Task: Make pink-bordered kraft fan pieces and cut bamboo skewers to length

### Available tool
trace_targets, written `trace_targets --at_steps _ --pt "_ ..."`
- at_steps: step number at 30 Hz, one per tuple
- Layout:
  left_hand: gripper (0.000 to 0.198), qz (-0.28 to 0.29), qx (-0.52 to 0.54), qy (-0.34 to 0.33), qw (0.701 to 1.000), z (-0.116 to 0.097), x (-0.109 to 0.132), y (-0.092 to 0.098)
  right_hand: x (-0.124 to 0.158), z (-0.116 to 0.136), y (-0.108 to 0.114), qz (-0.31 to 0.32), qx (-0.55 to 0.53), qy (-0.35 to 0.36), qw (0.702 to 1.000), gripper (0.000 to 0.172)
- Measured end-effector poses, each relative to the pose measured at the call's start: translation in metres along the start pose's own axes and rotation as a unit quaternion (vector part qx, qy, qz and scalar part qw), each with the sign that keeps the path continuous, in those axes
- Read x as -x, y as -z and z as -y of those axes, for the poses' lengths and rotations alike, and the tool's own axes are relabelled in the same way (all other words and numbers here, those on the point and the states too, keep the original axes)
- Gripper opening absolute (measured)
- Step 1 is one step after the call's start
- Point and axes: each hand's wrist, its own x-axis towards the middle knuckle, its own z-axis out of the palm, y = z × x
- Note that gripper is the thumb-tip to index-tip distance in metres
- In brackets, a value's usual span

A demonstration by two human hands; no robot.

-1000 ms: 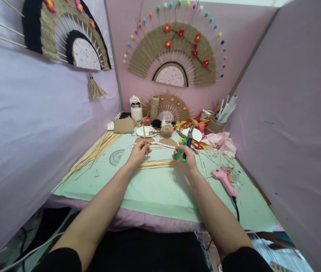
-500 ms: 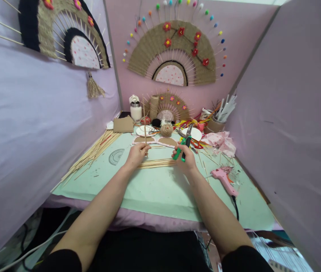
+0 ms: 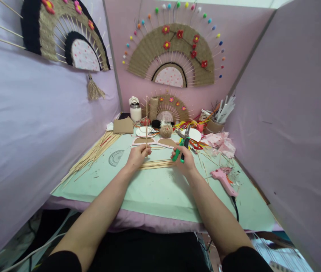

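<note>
Thin wooden sticks (image 3: 146, 124) stand upright in the pinched fingers of my left hand (image 3: 138, 156); whether it is one or a few I cannot tell. My right hand (image 3: 185, 158) is closed around green-and-black handled pruning shears (image 3: 182, 149), their blades pointing up and away from me. Between and below my hands, several long sticks (image 3: 157, 164) lie side by side across the green table cover. Just beyond are two half-round cardboard pieces (image 3: 167, 142) with pink fabric edging. A ball of twine (image 3: 166, 131) sits behind them.
A pile of sticks (image 3: 92, 153) and a protractor (image 3: 116, 157) lie on the left. At right are a pink glue gun (image 3: 224, 181) with its cord, crumpled pink fabric (image 3: 220, 143) and a pot of white glue sticks (image 3: 215, 125). A white jar (image 3: 135, 112) stands behind; decorated fans (image 3: 174, 49) hang on the walls.
The upright sticks in my left hand have shifted slightly and stand a little straighter. My right hand keeps hold of the shears, and the view has tilted slightly.
</note>
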Motion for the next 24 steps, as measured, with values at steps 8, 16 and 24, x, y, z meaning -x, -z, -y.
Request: trace_targets --at_steps 8,16,24 --pt "0.015 -0.005 -0.009 0.001 1.000 -0.0047 0.0036 -0.0024 0.0011 0.0000 -0.0010 -0.001 -0.002 -0.007 1.000 0.041" --pt "0.003 -0.014 -0.090 -0.011 0.996 -0.0051 0.0014 -0.0019 0.0007 0.0000 -0.0006 0.005 0.000 -0.012 1.000 0.040" --pt "0.004 0.010 -0.115 0.028 0.993 -0.0094 0.0018 -0.0046 -0.0001 -0.0018 0.0008 0.009 0.002 -0.012 1.000 0.041"
